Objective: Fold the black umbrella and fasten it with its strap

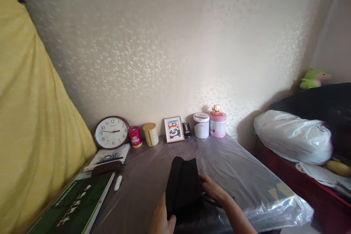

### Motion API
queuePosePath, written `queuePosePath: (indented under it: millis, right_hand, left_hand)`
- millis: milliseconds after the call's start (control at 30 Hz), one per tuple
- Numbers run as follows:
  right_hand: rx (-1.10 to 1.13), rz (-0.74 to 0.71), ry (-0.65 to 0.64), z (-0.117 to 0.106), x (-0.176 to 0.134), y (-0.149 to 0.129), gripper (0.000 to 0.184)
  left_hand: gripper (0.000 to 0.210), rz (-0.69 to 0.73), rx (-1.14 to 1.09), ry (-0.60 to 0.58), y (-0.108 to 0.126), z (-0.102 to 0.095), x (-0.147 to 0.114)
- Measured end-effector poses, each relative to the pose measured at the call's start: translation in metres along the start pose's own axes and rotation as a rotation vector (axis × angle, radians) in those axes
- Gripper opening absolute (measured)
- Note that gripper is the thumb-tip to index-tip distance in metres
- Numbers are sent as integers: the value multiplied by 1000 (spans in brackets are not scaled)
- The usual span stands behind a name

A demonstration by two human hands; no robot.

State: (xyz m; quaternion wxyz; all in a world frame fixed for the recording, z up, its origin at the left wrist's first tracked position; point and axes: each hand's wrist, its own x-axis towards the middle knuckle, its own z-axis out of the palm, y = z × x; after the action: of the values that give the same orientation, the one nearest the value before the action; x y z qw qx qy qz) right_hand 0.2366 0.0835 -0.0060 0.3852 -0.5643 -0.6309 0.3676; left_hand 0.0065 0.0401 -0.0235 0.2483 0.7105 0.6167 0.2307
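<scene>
A black, matte, box-shaped item [184,186], possibly a fabric case, is held up at the front of the table; I cannot make out its exact kind. My left hand [163,215] grips its lower left edge, with the thumb pressed on the near face and the other fingers mostly out of sight. At its right side is my right hand [214,190], fingers curled against it and their tips partly hidden. Something dark and thin, like a strap or flap, shows just beneath my right hand.
The table [142,190] has a clear plastic cover. Along the wall stand a clock [112,132], tins [150,134], a picture frame [174,129] and tubs [201,126]. A green book [74,204] and white pen-like object [118,183] lie left. A white bag [293,135] sits right.
</scene>
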Motion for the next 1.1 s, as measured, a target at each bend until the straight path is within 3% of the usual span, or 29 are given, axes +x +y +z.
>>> queuePosePath:
  millis: [200, 333, 533, 733, 900, 1100]
  right_hand:
    - [-150, -2, 239, -17, 9, -18, 36]
    - [-250, 25, 234, -10, 8, -31, 42]
    - [-419, 66, 276, -8, 14, -32, 31]
    - [-258, 41, 226, -8, 26, -35, 17]
    - [29, -23, 213, 16, 46, -50, 27]
    - [-24, 40, 185, 62, 72, -56, 30]
  left_hand:
    - [74, -22, 33, -67, 0, 6, -3]
    - [75, -58, 88, -94, 7, 3, -5]
    - [71, -75, 142, -110, 16, 1, -9]
    - [70, -120, 169, -137, 18, 2, -9]
    - [74, -129, 184, -160, 24, -1, -10]
    - [76, -145, 245, -168, 32, 2, -10]
